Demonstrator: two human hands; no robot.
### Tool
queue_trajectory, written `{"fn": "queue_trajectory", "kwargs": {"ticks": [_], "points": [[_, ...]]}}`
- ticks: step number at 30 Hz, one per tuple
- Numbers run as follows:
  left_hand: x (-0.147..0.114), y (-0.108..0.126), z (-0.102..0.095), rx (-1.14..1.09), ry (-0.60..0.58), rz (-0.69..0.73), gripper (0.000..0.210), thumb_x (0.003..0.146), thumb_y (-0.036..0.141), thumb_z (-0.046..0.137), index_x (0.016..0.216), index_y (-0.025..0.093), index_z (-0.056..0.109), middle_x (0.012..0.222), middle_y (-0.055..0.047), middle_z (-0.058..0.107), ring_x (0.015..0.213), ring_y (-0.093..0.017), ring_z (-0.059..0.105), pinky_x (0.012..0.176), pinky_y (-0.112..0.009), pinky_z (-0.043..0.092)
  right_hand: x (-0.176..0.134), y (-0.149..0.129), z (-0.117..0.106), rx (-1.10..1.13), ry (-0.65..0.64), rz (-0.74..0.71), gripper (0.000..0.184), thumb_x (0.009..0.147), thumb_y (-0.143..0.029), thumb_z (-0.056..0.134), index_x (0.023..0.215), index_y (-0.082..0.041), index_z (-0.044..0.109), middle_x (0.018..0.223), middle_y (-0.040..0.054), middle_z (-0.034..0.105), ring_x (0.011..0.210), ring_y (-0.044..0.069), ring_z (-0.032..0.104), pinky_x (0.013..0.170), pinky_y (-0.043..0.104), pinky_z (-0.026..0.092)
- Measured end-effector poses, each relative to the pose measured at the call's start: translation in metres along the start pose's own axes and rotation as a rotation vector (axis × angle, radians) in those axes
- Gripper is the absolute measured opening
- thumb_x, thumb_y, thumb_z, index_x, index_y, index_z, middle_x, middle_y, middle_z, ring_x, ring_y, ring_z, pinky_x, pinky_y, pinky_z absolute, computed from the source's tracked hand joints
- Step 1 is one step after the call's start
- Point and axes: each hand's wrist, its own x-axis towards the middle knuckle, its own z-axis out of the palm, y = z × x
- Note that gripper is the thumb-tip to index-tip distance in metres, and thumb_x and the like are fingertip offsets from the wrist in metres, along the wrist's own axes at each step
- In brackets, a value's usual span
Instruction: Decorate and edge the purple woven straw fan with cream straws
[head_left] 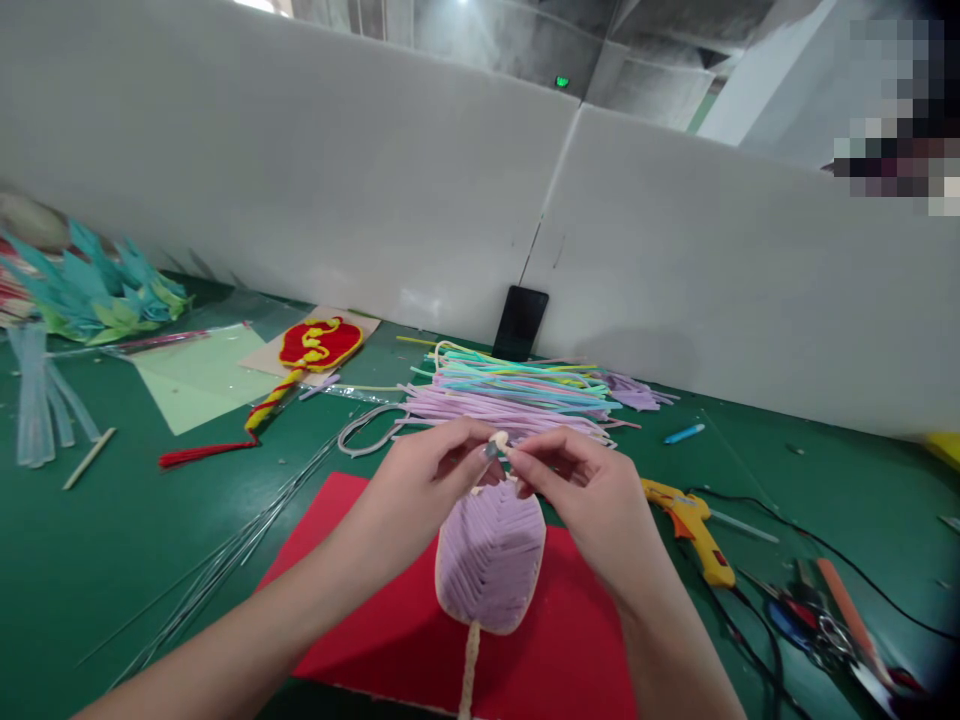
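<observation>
Over the top of a lilac fan point(491, 560), my left hand point(450, 455) and my right hand point(566, 465) meet at the fingertips. Both pinch a small cream-coloured curled piece point(499, 440), which looks like pipe cleaner. The fan is made of lilac pipe cleaners laid in a leaf pattern, with a cream edge and a twisted cream handle point(470, 660) pointing toward me. It lies on a red sheet point(360, 620). My fingers hide part of the fan's top edge.
Behind my hands lies a pile of pastel pipe cleaners point(517, 390), with a phone point(521, 322) leaning on the partition. A yellow glue gun point(697, 535), its cable and scissors point(832, 635) are at right. Wires point(247, 530) and a red-and-yellow fan point(321, 343) lie left.
</observation>
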Motion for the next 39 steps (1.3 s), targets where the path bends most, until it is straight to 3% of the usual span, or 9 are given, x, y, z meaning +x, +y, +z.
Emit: {"fn": "queue_trajectory", "kwargs": {"ticks": [6, 12, 32, 39], "points": [[-0.001, -0.002, 0.0, 0.097, 0.05, 0.068, 0.02, 0.085, 0.018, 0.042, 0.075, 0.018, 0.059, 0.068, 0.003, 0.062, 0.063, -0.009, 0.055, 0.059, -0.018, 0.042, -0.007, -0.001, 0.005, -0.23, 0.112, -0.178, 0.007, 0.08, -0.024, 0.06, 0.076, -0.02, 0.064, 0.07, -0.0018, 0.063, 0.064, 0.011, 0.058, 0.06, 0.023, 0.047], [-0.003, 0.0, 0.002, 0.125, 0.095, 0.093, 0.016, 0.085, 0.017, 0.044, 0.076, 0.018, 0.058, 0.067, 0.003, 0.061, 0.06, -0.008, 0.053, 0.056, -0.017, 0.04, -0.01, 0.001, 0.017, -0.26, 0.17, -0.331, 0.007, 0.083, -0.019, 0.055, 0.079, -0.021, 0.061, 0.075, -0.0007, 0.062, 0.07, 0.011, 0.059, 0.065, 0.023, 0.048], [-0.005, 0.001, 0.0, 0.206, 0.099, 0.152, 0.017, 0.085, 0.014, 0.042, 0.081, 0.018, 0.059, 0.071, 0.002, 0.062, 0.065, -0.009, 0.056, 0.061, -0.018, 0.043, -0.01, 0.004, 0.016, -0.283, 0.199, -0.285, 0.01, 0.084, -0.023, 0.053, 0.079, -0.021, 0.061, 0.076, 0.0005, 0.061, 0.071, 0.013, 0.058, 0.06, 0.023, 0.047], [-0.004, 0.0, -0.003, 0.194, 0.014, 0.084, 0.018, 0.085, 0.018, 0.043, 0.078, 0.019, 0.059, 0.069, 0.003, 0.062, 0.065, -0.01, 0.057, 0.06, -0.02, 0.043, -0.004, 0.003, 0.005, -0.243, 0.086, -0.204, 0.009, 0.082, -0.027, 0.057, 0.079, -0.021, 0.063, 0.078, 0.0011, 0.063, 0.073, 0.014, 0.059, 0.063, 0.024, 0.049]]}}
